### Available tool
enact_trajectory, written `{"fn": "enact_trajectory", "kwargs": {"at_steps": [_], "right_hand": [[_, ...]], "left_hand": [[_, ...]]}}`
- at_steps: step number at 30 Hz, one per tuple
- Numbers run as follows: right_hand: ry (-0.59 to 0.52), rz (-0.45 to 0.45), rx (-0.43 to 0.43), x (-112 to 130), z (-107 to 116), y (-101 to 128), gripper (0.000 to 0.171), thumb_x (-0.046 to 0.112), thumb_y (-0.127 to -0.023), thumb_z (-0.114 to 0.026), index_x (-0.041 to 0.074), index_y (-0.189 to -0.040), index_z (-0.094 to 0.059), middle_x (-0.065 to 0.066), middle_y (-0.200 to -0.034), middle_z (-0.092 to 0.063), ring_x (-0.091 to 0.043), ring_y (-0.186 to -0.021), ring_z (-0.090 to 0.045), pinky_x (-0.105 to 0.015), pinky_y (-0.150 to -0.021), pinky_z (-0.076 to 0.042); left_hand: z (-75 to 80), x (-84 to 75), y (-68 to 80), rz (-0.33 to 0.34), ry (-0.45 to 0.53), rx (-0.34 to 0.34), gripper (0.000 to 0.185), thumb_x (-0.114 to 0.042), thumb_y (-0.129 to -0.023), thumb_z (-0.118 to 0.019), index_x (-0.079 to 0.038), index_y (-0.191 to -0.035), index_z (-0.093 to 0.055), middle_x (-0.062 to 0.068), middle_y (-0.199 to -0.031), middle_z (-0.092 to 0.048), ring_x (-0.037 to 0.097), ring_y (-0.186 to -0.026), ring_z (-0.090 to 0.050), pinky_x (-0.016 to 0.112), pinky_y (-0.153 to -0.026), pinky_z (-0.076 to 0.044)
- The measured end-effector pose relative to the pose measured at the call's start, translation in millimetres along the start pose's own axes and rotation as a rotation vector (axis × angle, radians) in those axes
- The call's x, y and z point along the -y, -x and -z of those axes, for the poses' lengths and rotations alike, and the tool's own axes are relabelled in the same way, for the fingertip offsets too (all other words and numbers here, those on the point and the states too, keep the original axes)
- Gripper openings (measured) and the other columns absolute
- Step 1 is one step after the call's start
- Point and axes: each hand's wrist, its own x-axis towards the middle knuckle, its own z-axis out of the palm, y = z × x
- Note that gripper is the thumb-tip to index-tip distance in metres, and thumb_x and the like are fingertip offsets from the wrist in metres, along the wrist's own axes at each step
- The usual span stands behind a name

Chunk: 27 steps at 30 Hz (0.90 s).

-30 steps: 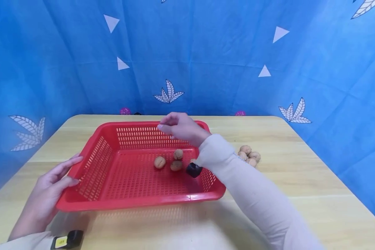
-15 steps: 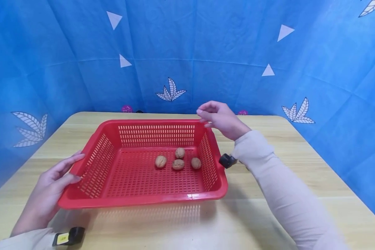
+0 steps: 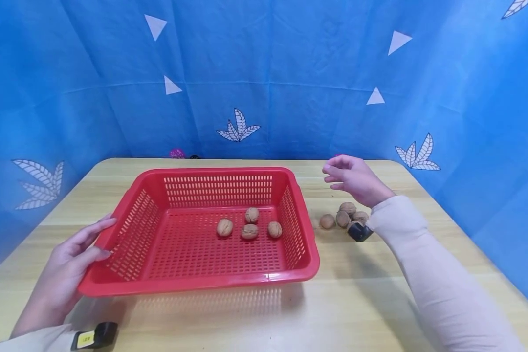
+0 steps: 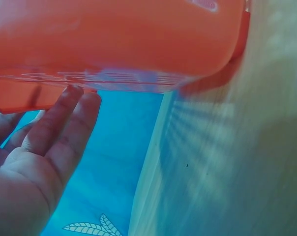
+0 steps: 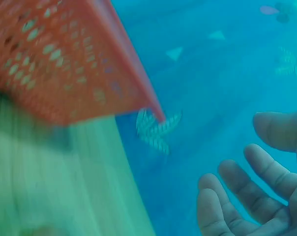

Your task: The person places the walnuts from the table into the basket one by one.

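A red plastic basket with slotted walls takes up the left and middle of the head view. My left hand holds its left rim, thumb on top; in the left wrist view the fingers reach along the basket's underside. Several walnuts lie on the basket floor, toward its right side. My right hand is in the air right of the basket, fingers loosely bent and holding nothing. Below it on the table is a cluster of walnuts, partly covered by the wrist camera.
The light wooden table carries everything. Behind it hangs a blue curtain printed with white leaves and triangles. The basket's right wall stands between the two groups of walnuts.
My right hand has moved right, from over the basket to above the table walnuts. The walnuts inside the basket have come into full view. The left hand keeps its hold.
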Motion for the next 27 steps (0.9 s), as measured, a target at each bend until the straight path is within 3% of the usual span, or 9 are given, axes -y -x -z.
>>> {"fn": "enact_trajectory", "kwargs": {"at_steps": [6, 10, 13, 17, 19, 23, 27], "right_hand": [[0.004, -0.041, -0.025, -24, 20, 9, 0.027, 0.018, -0.1, -0.055, 0.0, -0.118, -0.047, -0.008, -0.113, -0.05, -0.014, -0.098, -0.058, -0.027, -0.085, -0.052], [0.026, -0.066, -0.045, -40, 31, 14, 0.028, 0.02, -0.1, -0.055, 0.0, -0.118, -0.046, -0.011, -0.116, -0.047, -0.015, -0.099, -0.055, -0.034, -0.093, -0.049], [0.066, -0.089, -0.062, -53, 39, 17, 0.032, 0.022, -0.099, -0.056, -0.001, -0.119, -0.046, -0.012, -0.118, -0.048, -0.021, -0.105, -0.052, -0.042, -0.098, -0.044], [0.127, -0.136, -0.079, -68, 48, 21, 0.038, 0.024, -0.098, -0.059, -0.003, -0.121, -0.046, -0.012, -0.119, -0.05, -0.031, -0.112, -0.048, -0.041, -0.094, -0.044], [0.163, -0.166, -0.08, -74, 51, 22, 0.041, 0.026, -0.096, -0.061, -0.003, -0.122, -0.046, -0.01, -0.116, -0.051, -0.029, -0.107, -0.05, -0.037, -0.089, -0.047], [0.211, -0.221, -0.052, -84, 53, 24, 0.047, 0.025, -0.094, -0.065, -0.005, -0.123, -0.045, -0.003, -0.104, -0.054, -0.012, -0.076, -0.052, -0.025, -0.066, -0.049], [0.238, -0.244, -0.007, -92, 52, 24, 0.049, 0.023, -0.092, -0.067, -0.007, -0.123, -0.045, -0.004, -0.099, -0.058, -0.008, -0.067, -0.052, -0.026, -0.059, -0.047]], "left_hand": [[0.3, 1.0, 2.0, -0.009, 0.013, -0.009, 0.058, -0.004, -0.098, -0.054, -0.028, -0.149, -0.04, -0.008, -0.153, -0.027, 0.004, -0.094, -0.066, 0.034, -0.067, -0.058], [-0.6, 0.7, 2.4, -0.005, 0.015, -0.014, 0.058, -0.005, -0.098, -0.055, -0.028, -0.149, -0.04, -0.007, -0.15, -0.029, 0.004, -0.095, -0.065, 0.034, -0.067, -0.058], [-1.3, -0.2, 2.4, 0.006, 0.007, -0.014, 0.059, -0.007, -0.098, -0.055, -0.029, -0.15, -0.038, -0.005, -0.148, -0.029, 0.004, -0.095, -0.065, 0.035, -0.068, -0.058], [-1.6, -1.3, 1.9, 0.003, 0.004, -0.01, 0.059, -0.007, -0.098, -0.055, -0.028, -0.15, -0.038, -0.004, -0.148, -0.029, 0.004, -0.096, -0.064, 0.035, -0.068, -0.058], [-1.6, -1.4, 1.8, -0.002, 0.004, -0.009, 0.059, -0.007, -0.098, -0.055, -0.028, -0.15, -0.038, -0.004, -0.148, -0.028, 0.004, -0.096, -0.064, 0.035, -0.068, -0.058], [-0.7, -0.4, 1.7, -0.014, 0.016, -0.006, 0.059, -0.005, -0.098, -0.055, -0.028, -0.149, -0.039, -0.005, -0.148, -0.029, 0.005, -0.096, -0.065, 0.035, -0.068, -0.058], [0.2, 1.6, 1.2, -0.032, 0.043, 0.006, 0.057, -0.003, -0.098, -0.054, -0.027, -0.148, -0.042, -0.005, -0.146, -0.033, 0.006, -0.096, -0.065, 0.035, -0.067, -0.058]]}}
